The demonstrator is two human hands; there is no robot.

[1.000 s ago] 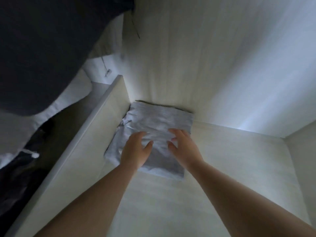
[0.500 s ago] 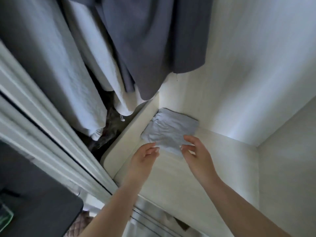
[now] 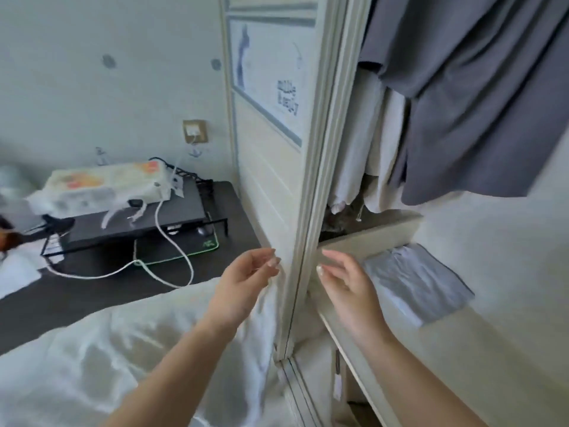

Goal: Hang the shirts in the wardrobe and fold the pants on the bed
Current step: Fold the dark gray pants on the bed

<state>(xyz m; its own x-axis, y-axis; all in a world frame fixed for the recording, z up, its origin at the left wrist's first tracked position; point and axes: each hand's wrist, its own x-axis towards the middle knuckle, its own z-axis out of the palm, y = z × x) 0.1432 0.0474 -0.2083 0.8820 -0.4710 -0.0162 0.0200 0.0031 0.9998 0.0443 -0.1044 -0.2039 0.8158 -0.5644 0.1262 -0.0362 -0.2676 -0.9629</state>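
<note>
Apparently both hands, left [image 3: 243, 280] and right [image 3: 346, 280], hover loosely uncurled.

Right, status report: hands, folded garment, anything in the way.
Left hand and right hand open, holding nothing. Folded grey garment flat on wardrobe shelf, untouched. Wardrobe door edge stands between the hands.

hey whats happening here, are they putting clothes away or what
A person stands at an open wardrobe with both hands empty. The left hand and right hand hover open in front of the door frame. A folded light grey garment lies on the shelf, touched by neither hand. A dark grey garment hangs above it.
</note>
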